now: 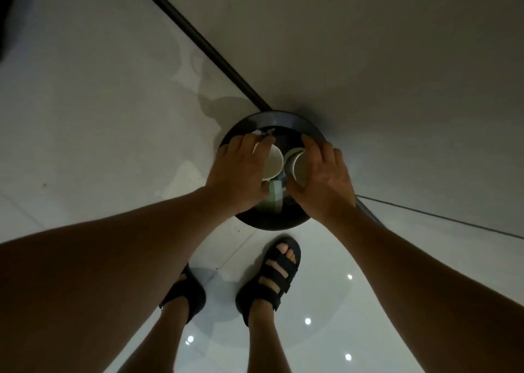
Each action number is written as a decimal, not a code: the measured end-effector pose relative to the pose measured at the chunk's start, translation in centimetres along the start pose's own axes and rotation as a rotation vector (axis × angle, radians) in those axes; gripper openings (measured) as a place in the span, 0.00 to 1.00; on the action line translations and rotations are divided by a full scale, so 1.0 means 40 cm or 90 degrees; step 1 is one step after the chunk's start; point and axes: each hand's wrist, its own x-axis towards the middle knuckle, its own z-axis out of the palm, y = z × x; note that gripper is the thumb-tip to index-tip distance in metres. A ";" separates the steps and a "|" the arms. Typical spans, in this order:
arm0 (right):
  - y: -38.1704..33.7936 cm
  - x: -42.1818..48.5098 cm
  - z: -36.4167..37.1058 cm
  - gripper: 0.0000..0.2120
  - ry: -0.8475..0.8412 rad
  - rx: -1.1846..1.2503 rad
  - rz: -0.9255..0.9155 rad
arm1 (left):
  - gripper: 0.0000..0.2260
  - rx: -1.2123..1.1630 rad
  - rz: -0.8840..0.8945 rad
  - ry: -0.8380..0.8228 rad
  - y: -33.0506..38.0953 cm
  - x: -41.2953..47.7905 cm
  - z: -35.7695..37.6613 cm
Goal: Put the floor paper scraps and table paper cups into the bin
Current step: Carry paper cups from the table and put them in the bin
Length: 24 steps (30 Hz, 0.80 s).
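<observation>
One white paper cup (274,163) is lying tipped on its side in the left hand (241,171), with its open mouth facing the camera. The left fingers (249,143) are curling close together round the cup, and the thumb is pressing on it from below. A second white paper cup (301,168) is tipping the same way in the right hand (323,177), whose fingers are wrapping over its top while the thumb is hooking under it. Both cups are almost touching each other, just above the open mouth of the round black bin (272,223) in the middle of the frame. Another pale rim is peeking out behind the second cup, but it is too dim to tell what it is. A pale green and white shape (275,195) is showing between the two thumbs, too blurry to name. White paper scraps (263,132) are lying inside the bin at its far edge. The bin is standing on the shiny white tile floor (85,117), right against the grey wall (397,60) filling the upper right of the frame, where a thin dark strip (198,39) is running along the bottom of the wall. Two feet in dark strap sandals (272,279) are standing on the floor at the lower middle, just beside the bin.
</observation>
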 end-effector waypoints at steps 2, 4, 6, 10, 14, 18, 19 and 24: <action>0.012 0.015 0.037 0.40 0.054 -0.014 -0.033 | 0.38 0.043 0.022 0.029 0.004 0.009 0.035; 0.020 0.013 0.070 0.40 0.091 -0.048 -0.051 | 0.38 0.078 0.038 0.057 0.005 0.013 0.060; 0.031 0.005 0.099 0.41 0.084 -0.094 -0.057 | 0.38 0.104 0.056 0.065 -0.010 0.011 0.075; 0.057 -0.012 0.135 0.44 0.061 -0.131 -0.092 | 0.40 0.159 0.091 0.032 -0.036 -0.010 0.087; 0.057 -0.014 0.137 0.46 0.080 -0.109 -0.088 | 0.34 0.184 0.105 0.039 -0.032 -0.031 0.084; 0.058 -0.014 0.136 0.45 0.102 -0.104 -0.096 | 0.33 0.203 0.115 0.084 -0.044 -0.028 0.079; 0.058 -0.013 0.137 0.45 0.103 -0.107 -0.096 | 0.34 0.202 0.111 0.083 -0.045 -0.024 0.081; 0.058 -0.011 0.141 0.44 0.098 -0.118 -0.094 | 0.43 0.199 0.096 0.030 -0.041 -0.013 0.110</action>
